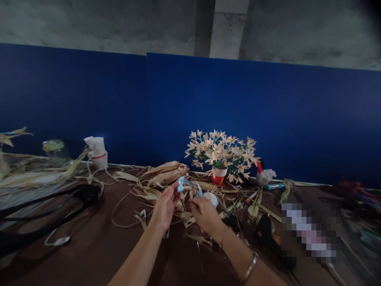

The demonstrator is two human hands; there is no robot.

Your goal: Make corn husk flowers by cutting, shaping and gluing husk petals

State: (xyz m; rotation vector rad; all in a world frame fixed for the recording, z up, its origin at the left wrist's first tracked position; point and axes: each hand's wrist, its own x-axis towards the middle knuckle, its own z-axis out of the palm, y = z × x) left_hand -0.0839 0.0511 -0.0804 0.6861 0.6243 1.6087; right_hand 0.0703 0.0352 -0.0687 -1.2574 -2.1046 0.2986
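Blue ribbon (180, 184) sits over the middle of the table (98, 238), pinched between the thumb and fingers of the left hand (164, 206). That hand is raised and tilted, its fingers pointing up and inward, the forearm slanting up from the lower edge. The right hand (205, 212) reaches in from the other side, palm down, wrist bent, fingers curled with the tips drawn together near the ribbon; whether they grip anything, one cannot tell. Two bracelets (251, 267) circle that forearm. Just beyond the right hand lies a white roll (211, 199). Dry husks (169, 174) spread behind both hands. Farther back, pale flowers (217, 149) rise from a red-and-white cup (219, 176), before a blue partition (208, 99).
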